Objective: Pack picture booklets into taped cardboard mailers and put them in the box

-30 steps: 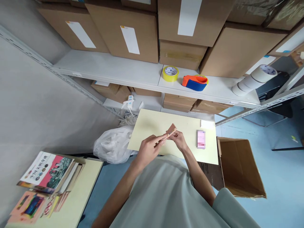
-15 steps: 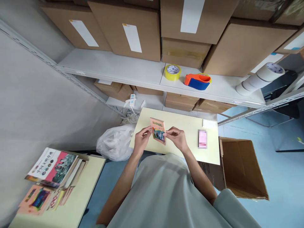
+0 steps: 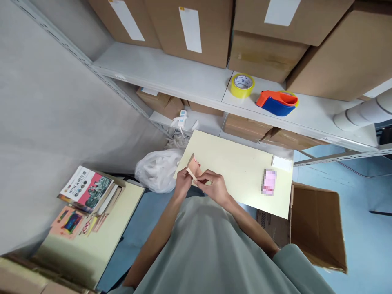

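Observation:
A small salmon-pink book (image 3: pixel 193 166) is tilted up between my hands, above the front left part of the pale yellow table (image 3: pixel 232 153). My left hand (image 3: pixel 183 183) grips its left lower side, fingers closed. On the other side, the fingers of my right hand (image 3: pixel 215 187) are pinched at the book's lower right edge. A pale strip, perhaps the page edges, faces me; the front cover picture is out of sight. To the right on the same table lie a pink item (image 3: pixel 269 182), blurred by pixels, and a white flat box (image 3: pixel 281 163).
Yellow tape roll (image 3: pixel 242 85) and orange-blue tape dispenser (image 3: pixel 277 103) sit on the shelf (image 3: pixel 183 75), below cardboard boxes (image 3: pixel 196 32). Left are a white plastic bag (image 3: pixel 159 169) and a side table with stacked books (image 3: pixel 87 188). An open carton (image 3: pixel 317 224) stands right.
The book has turned from showing its front cover to showing its edge, and my right hand has shifted lower along it. The camera view has swung, moving the shelf rightward.

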A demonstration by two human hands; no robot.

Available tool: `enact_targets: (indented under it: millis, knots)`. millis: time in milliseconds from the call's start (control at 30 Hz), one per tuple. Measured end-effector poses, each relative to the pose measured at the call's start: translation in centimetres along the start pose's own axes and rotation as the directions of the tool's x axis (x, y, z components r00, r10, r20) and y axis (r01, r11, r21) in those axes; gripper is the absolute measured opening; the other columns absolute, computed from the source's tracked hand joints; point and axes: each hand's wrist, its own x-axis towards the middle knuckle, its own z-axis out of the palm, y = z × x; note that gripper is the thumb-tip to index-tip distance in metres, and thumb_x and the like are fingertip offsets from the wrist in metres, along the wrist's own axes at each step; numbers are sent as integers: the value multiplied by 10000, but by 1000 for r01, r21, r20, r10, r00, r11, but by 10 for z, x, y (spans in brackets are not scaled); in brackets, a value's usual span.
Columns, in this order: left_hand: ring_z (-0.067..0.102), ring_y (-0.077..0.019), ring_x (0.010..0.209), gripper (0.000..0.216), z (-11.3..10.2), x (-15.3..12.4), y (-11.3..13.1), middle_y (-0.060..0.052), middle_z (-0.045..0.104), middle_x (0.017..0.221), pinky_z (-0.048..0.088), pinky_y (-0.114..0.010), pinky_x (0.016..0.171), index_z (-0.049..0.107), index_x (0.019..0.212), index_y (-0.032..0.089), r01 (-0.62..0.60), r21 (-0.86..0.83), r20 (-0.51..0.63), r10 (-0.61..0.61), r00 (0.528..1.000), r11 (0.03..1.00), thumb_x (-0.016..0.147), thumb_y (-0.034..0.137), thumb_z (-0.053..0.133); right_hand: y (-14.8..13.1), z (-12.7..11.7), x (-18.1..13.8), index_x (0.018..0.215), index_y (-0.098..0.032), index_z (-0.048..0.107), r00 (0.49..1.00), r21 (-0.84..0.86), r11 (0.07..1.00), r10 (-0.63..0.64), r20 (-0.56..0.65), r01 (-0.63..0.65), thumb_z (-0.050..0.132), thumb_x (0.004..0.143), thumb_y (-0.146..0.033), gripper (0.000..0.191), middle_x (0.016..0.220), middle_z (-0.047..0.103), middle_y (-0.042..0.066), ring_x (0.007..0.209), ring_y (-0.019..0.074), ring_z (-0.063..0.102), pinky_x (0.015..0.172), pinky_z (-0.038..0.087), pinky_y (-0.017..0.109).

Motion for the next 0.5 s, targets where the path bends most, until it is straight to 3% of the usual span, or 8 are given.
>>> enact_targets:
  millis: [133, 300, 400, 500]
  knots:
    - [770, -305, 1097, 481, -14, 7, -27, -104, 839, 1172, 605, -433, 1016, 835, 1151, 179, 83, 87, -70, -77, 995, 993, 834, 519, 712, 35, -5, 11, 835, -222, 812, 968, 157, 959, 245, -55, -234, 830, 851, -529, 307, 846, 774, 44, 763, 196, 746, 744, 627, 311]
    - [783, -296, 1011, 519, -34, 17, -63, -123, 836, 1160, 625, -403, 919, 830, 1137, 196, 113, 199, -83, -98, 992, 973, 835, 600, 708, 100, -5, 25, 767, -218, 797, 831, 282, 812, 551, -80, -511, 913, 654, -612, 426, 756, 777, 46, 756, 229, 734, 775, 637, 376]
    - [784, -262, 915, 452, -40, 28, -73, -104, 828, 1131, 619, -365, 870, 825, 1150, 226, 67, 312, -29, -61, 998, 948, 887, 556, 666, 126, 5, 24, 750, -206, 796, 753, 343, 730, 652, -88, -592, 922, 594, -632, 470, 733, 782, 42, 760, 224, 733, 842, 640, 412]
    - [781, -246, 878, 342, -44, 43, -75, -100, 807, 1160, 617, -345, 843, 825, 1151, 247, 18, 420, 61, -48, 997, 908, 921, 423, 642, 137, 18, 22, 762, -198, 796, 723, 370, 703, 682, -111, -607, 901, 589, -646, 492, 778, 804, 54, 797, 231, 745, 897, 634, 432]
